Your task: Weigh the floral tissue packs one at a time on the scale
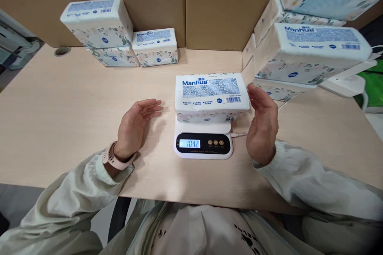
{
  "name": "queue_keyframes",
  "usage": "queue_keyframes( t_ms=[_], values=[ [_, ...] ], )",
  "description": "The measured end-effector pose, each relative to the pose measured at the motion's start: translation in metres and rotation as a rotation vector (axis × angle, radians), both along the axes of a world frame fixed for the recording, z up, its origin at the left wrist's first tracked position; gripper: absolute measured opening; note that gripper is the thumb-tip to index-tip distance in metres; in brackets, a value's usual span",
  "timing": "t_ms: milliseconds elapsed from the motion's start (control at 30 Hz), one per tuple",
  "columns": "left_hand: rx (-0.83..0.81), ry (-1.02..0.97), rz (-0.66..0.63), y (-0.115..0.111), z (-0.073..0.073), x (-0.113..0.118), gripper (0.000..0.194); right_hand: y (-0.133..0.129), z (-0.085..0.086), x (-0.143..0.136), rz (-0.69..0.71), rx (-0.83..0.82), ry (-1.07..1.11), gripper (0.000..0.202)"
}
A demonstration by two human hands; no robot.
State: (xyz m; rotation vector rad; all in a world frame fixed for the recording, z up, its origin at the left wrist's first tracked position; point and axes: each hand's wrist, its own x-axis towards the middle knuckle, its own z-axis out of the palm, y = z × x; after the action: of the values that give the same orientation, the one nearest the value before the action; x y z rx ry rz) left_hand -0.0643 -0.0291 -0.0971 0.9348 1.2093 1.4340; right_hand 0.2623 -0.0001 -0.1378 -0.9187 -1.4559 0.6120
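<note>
A white Manhua tissue pack (212, 95) with blue print lies flat on a white digital scale (203, 154), whose lit display (189, 144) reads 104.2. Left of the scale, my left hand (134, 127) hovers apart from the pack, empty, fingers extended, with a pink band on the wrist. Close by the pack's right edge is my right hand (262, 123), its fingers slightly curved and spread and nothing in it. Whether its fingertips touch the pack is hard to tell.
Tissue packs (98, 28) are stacked at the back left, with a smaller-looking one (154, 48) beside them. Taller stacks (311, 55) stand at the right. Cardboard boxes (215, 8) line the back of the wooden table (74, 127). A cable (239, 134) leaves the scale's right side.
</note>
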Motion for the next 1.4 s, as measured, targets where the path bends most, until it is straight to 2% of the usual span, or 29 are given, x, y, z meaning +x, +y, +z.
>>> queue_keyframes(
  t_ms=[800, 1000, 1067, 1167, 1300, 1400],
  values=[
    [-0.003, -0.013, -0.005, 0.001, 0.0, -0.002, 0.037, -0.002, 0.004, -0.002, -0.04, -0.028, 0.027, 0.051],
    [0.065, 0.081, -0.005, -0.003, 0.001, -0.001, 0.05, 0.0, -0.001, 0.005, -0.142, -0.054, 0.086, 0.045],
    [0.128, 0.135, -0.071, -0.008, 0.001, -0.002, 0.054, -0.001, -0.002, 0.006, -0.157, -0.07, 0.106, 0.044],
    [0.225, 0.241, -0.248, -0.013, -0.001, -0.003, 0.056, -0.003, 0.003, 0.004, -0.165, -0.092, 0.122, 0.045],
    [0.331, 0.367, -0.47, -0.012, -0.005, 0.001, 0.061, -0.01, 0.02, -0.004, -0.137, -0.222, 0.039, 0.049],
    [0.405, 0.405, -0.573, -0.008, -0.004, 0.011, 0.063, -0.015, 0.031, -0.008, -0.103, -0.297, -0.026, 0.054]
  ],
)
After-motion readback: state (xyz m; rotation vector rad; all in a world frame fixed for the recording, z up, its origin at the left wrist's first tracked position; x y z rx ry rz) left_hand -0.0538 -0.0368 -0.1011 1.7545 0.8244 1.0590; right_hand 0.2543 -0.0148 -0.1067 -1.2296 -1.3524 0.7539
